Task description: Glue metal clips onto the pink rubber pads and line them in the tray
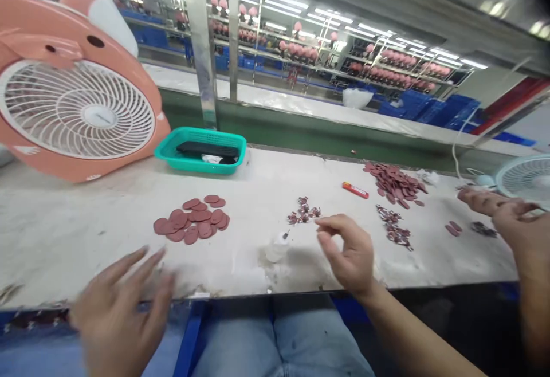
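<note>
Hovering just right of the small white squeeze bottle (277,248), the right hand (349,251) curls its fingers into a narrow pinch, with nothing visible in it and no contact with the bottle. Left of the bottle, the blurred left hand (122,315) is spread wide and empty above the front edge of the white bench (81,251). Farther left and behind lies a loose pile of maroon discs (191,219). Directly behind the bottle sits a cluster of small maroon pieces (303,211), with a second strip of pieces (393,227) to its right. Beyond that strip are a larger pile of maroon discs (395,183) and an orange-red lighter (355,190). A teal basket (200,152) stands behind the bottle, toward the left. Far right of the bottle, another person's hand (501,211) reaches in beside a white fan (526,179).
</note>
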`<state>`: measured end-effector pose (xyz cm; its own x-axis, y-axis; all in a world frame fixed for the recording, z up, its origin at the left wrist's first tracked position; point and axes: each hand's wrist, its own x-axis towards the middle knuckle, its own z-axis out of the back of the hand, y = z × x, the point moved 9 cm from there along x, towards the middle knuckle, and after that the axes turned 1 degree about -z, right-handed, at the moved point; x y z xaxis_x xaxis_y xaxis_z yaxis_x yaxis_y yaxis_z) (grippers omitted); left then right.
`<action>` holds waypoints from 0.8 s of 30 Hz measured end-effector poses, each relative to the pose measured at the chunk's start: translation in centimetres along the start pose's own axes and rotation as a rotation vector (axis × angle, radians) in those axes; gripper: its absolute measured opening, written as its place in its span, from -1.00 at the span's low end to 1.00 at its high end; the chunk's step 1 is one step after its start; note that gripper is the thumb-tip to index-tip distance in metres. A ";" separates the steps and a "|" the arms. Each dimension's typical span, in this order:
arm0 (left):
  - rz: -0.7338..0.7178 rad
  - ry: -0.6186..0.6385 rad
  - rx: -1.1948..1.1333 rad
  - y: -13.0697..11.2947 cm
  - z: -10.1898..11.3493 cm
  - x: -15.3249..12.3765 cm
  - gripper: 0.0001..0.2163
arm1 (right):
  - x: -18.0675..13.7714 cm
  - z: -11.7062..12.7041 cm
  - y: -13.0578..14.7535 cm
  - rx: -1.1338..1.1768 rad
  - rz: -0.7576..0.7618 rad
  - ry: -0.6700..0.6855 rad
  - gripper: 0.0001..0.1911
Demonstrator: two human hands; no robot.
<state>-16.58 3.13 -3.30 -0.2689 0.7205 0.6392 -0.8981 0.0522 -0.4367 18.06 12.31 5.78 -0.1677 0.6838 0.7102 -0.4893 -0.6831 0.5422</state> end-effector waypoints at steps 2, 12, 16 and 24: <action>-0.163 0.091 0.114 -3.6 -1.9 2.1 -0.55 | 0.0 -2.0 0.0 0.032 -0.013 0.124 -0.64; -0.499 0.264 0.148 -8.6 -2.4 0.0 -0.68 | -4.6 -8.3 -1.7 0.205 -0.351 0.454 -0.66; -0.429 0.241 -0.016 -10.1 -2.0 -1.7 -0.77 | -5.1 -8.0 -0.7 0.342 -0.395 0.423 -0.73; 0.017 0.342 0.168 -8.1 -3.5 2.6 -0.61 | -6.6 -6.8 1.0 0.476 -0.469 0.331 -0.83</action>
<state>-8.81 7.03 -0.35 -0.1780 0.9109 0.3722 -0.9466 -0.0552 -0.3176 12.84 8.86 -1.45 -0.3182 0.9210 0.2247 -0.1621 -0.2864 0.9443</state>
